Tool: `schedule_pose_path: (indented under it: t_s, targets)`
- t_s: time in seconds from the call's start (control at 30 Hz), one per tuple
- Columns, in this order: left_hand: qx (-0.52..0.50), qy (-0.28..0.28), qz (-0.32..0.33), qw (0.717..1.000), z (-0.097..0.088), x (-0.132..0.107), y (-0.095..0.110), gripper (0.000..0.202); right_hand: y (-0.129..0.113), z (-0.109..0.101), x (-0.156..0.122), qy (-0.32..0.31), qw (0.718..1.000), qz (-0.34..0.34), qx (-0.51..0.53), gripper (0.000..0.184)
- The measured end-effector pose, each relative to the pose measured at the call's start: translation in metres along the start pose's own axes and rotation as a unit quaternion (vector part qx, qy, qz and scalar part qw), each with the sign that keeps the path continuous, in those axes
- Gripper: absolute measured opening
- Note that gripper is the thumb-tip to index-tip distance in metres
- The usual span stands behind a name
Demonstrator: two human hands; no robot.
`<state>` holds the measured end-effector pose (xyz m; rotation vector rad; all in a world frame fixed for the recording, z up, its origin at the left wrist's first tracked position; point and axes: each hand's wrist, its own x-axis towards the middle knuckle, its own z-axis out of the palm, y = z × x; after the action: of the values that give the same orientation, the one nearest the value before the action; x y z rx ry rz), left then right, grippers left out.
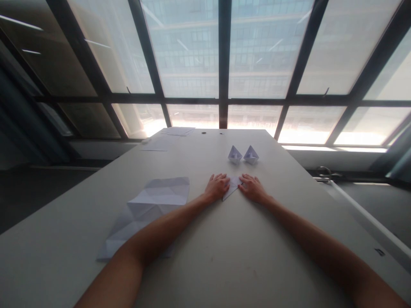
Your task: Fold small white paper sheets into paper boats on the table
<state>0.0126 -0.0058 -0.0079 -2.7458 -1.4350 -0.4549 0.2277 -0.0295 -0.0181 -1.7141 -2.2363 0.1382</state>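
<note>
A small folded piece of white paper (233,185) lies on the table between my hands, with one corner pointing toward me. My left hand (217,186) rests palm down on its left side, fingers stretched forward and slightly spread. On the opposite side, my right hand (252,187) lies with fingers extended and its thumb side touching the paper's right edge. Parts of the paper are hidden under the fingers. Just beyond stand two folded paper boats, the left boat (235,155) and the right boat (251,155), side by side with pointed tops.
Large creased paper sheets (163,191) lie at the left, partly beneath my left forearm. Flat white sheets (175,131) rest at the white table's (205,282) far left end. Framed windows (257,51) rise behind. A white rail (369,214) runs along the right.
</note>
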Motion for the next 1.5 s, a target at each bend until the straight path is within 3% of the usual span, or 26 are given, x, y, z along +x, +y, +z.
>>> schedule_pose_path:
  t_s: [0.13, 0.53, 1.13, 1.5]
  targets:
    - [-0.009, 0.004, -0.031, 0.999, -0.003, 0.002, -0.004, 0.029, -0.001, -0.001, 0.000, 0.006, 1.000, 0.001, -0.005, 0.051]
    - [-0.017, -0.066, 0.025, 0.997, 0.004, 0.000, -0.006, 0.052, 0.000, -0.003, -0.002, 0.028, 0.999, -0.015, -0.002, 0.055]
    - [-0.046, -0.020, 0.059, 0.997, 0.007, 0.004, -0.007, 0.037, 0.000, -0.003, -0.002, 0.027, 1.000, -0.009, -0.001, 0.054]
    - [-0.042, -0.017, 0.055, 0.997, 0.001, 0.001, -0.002, 0.042, 0.000, -0.003, -0.002, 0.029, 1.000, -0.006, 0.002, 0.054]
